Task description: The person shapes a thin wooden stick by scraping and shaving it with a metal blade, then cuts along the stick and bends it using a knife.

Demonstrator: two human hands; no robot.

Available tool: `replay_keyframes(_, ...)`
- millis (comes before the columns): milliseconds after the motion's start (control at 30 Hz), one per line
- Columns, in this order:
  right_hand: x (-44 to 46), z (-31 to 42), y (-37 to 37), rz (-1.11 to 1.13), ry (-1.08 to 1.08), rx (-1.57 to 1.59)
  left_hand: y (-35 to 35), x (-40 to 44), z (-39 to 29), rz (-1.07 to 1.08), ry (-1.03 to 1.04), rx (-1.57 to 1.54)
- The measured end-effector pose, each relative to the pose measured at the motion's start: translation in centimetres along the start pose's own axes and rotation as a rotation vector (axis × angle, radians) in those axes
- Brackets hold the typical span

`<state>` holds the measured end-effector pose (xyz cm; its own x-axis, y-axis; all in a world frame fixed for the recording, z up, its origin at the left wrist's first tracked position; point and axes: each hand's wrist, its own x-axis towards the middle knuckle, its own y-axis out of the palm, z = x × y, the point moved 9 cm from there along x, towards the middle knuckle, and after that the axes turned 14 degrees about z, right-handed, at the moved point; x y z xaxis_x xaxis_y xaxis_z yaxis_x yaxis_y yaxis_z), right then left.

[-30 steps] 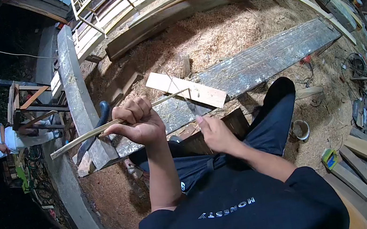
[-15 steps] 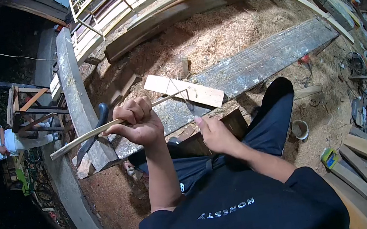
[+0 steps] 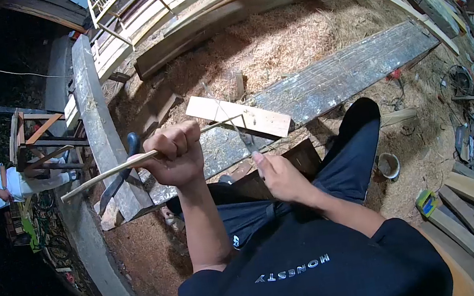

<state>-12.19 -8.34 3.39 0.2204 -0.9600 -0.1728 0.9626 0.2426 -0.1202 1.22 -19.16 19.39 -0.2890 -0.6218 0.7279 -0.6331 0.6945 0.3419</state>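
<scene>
My left hand [image 3: 177,157] is closed around a thin pale wooden strip [image 3: 100,177], which sticks out to both sides of the fist above the bench plank. The strip's right end reaches over a short pale board [image 3: 206,108] lying on the plank. My right hand [image 3: 284,179] is closed on a narrow grey metal tool [image 3: 247,140], whose upper part lies close to the strip's right end. The tool's exact kind is unclear. Left of my left hand, a tool with a dark curved handle [image 3: 133,142] rests against the grey beam.
A worn plank [image 3: 325,82] crosses in front of me, beside a grey beam [image 3: 93,108]. Wood shavings [image 3: 270,45] cover the ground. To the right are a bucket [image 3: 388,167], a yellow-green object [image 3: 426,203] and wood pieces. A person [image 3: 6,182] is at far left.
My left hand and the strip have shifted slightly left and up. My right hand has moved slightly, with more of the grey tool showing above it.
</scene>
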Motion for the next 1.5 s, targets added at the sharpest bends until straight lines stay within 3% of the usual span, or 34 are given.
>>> replay_keyframes(33, 0.1, -0.4, -0.1, 0.002, 0.005, 0.0, 0.0, -0.1, 0.0, -0.005, -0.002, -0.002)
replay_keyframes(100, 0.9, -4.1, -0.1, 0.058, 0.239, 0.019, -0.2, 0.0, -0.1, 0.021, 0.008, -0.053)
replay_keyframes(167, 1.3, -4.7, -0.9, 0.005, 0.189, -0.061, -0.2, 0.1, -0.1, 0.062, 0.02, -0.069)
replay_keyframes(267, 0.3, 0.2, -0.1, 0.065, 0.045, 0.066, 0.8, 0.3, 0.1, 0.124, -0.009, -0.079)
replay_keyframes(400, 1.7, -4.5, -0.9, 0.061, 0.226, -0.02, 0.0, -0.1, -0.4, 0.101, 0.0, -0.146)
replay_keyframes(500, 0.3, -1.1, -0.5, 0.045, 0.046, -0.02, 0.6, 0.1, -0.1, 0.151, -0.022, -0.133)
replay_keyframes(633, 0.8, -4.1, -1.2, 0.037, 0.199, -0.02, 0.9, 0.0, 0.0, 0.167, -0.015, -0.146)
replay_keyframes(767, 0.4, -2.5, -0.1, 0.059, 0.074, -0.026, 0.6, 0.2, 0.3, 0.155, -0.044, -0.152)
replay_keyframes(833, 1.1, -5.1, -0.7, 0.1, 0.257, -0.033, 0.3, 0.2, 0.0, 0.161, -0.026, -0.157)
replay_keyframes(900, 0.9, -4.3, -1.0, 0.129, 0.202, -0.03, 0.3, 0.3, 0.1, 0.167, -0.022, -0.169)
replay_keyframes(967, 0.1, 0.1, -0.8, 0.065, 0.005, 0.026, 0.8, 0.4, 0.3, 0.182, -0.049, -0.19)
replay_keyframes(1033, 0.6, -1.4, -0.8, 0.068, 0.015, 0.021, 0.6, 0.4, 0.2, 0.182, -0.05, -0.181)
replay_keyframes(1133, 1.0, -3.7, -1.4, 0.116, 0.225, -0.024, 1.0, 0.5, 0.3, 0.242, -0.059, -0.231)
replay_keyframes(1233, 0.2, -0.4, -0.7, 0.132, 0.083, 0.019, 1.9, 0.6, 0.5, 0.283, -0.071, -0.239)
replay_keyframes(1367, 1.1, -4.5, -1.7, 0.134, 0.229, -0.085, 1.9, 0.5, 0.5, 0.331, -0.071, -0.281)
replay_keyframes(1500, 0.5, -2.3, -1.1, 0.075, 0.05, -0.034, 1.6, 0.6, 0.7, 0.33, -0.095, -0.292)
